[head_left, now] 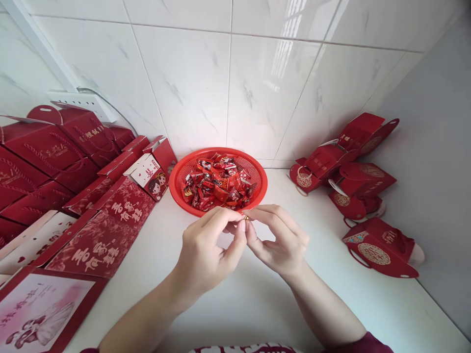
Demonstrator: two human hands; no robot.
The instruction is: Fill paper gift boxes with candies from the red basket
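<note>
My left hand (209,245) and my right hand (279,238) meet fingertip to fingertip just in front of a red oval basket (174,191). Both hands are closed in a pinch on a tiny gold-coloured piece (246,217), mostly covered by the fingers. What the piece is cannot be made out. The basket has perforated sides and holds many wrapped sweets (221,182) in red, dark and white wrappers. My hands hide part of its near rim.
Red gift boxes (51,152) with rope handles and flatter printed boxes (125,201) line the left. More red boxes (371,245) lie in a loose pile at the right, beside a grey panel (434,147). A power strip (83,103) and cable are by the tiled wall (191,83).
</note>
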